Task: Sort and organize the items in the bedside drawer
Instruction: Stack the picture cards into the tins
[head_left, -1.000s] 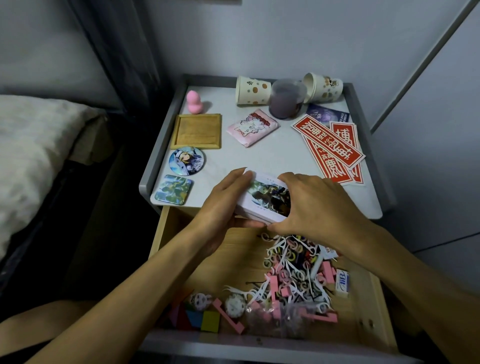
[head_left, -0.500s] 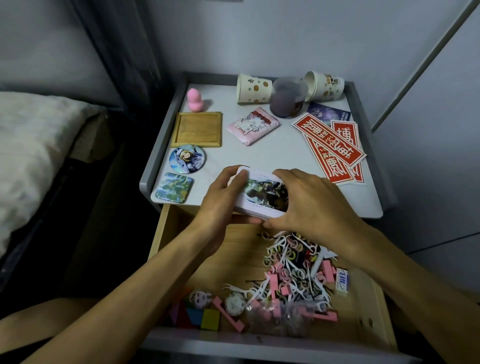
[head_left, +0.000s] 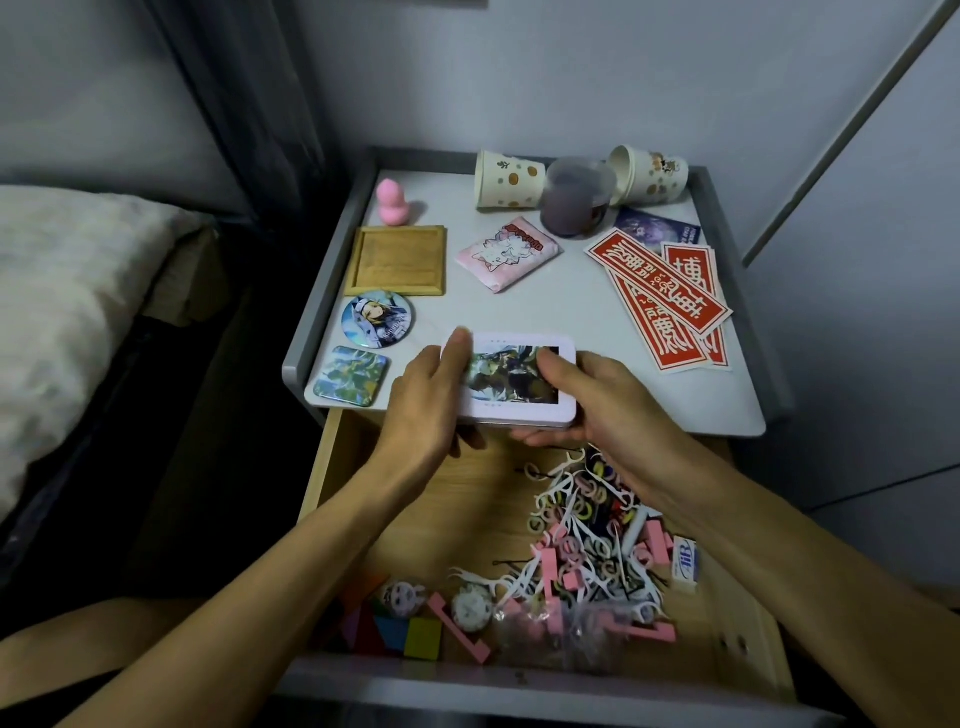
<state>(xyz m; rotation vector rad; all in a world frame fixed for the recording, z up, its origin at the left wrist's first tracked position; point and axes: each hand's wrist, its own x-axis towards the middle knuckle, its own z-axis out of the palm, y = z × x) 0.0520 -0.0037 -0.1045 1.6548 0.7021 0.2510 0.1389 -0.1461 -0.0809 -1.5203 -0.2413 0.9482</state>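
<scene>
A white flat tin (head_left: 514, 382) with a picture on its lid is held over the front edge of the bedside table top (head_left: 571, 312). My left hand (head_left: 428, 400) grips its left end with the fingers curled round it. My right hand (head_left: 597, 400) holds its right end, thumb on the lid. Below, the open wooden drawer (head_left: 415, 499) holds a tangle of white floss picks, hair ties and pink clips (head_left: 587, 540), coloured blocks (head_left: 395, 634) and small round badges (head_left: 470, 608).
On the table top lie a wooden tray (head_left: 400, 260), a pink sponge (head_left: 392, 202), a round badge (head_left: 378, 318), a square badge (head_left: 352, 372), a pink packet (head_left: 509, 253), red stickers (head_left: 660, 291), two tipped paper cups (head_left: 509, 179) and a plastic cup (head_left: 576, 202). A bed (head_left: 62, 291) lies to the left.
Both hands have lifted the tin a little farther over the table edge and levelled it, so more of its lid now shows.
</scene>
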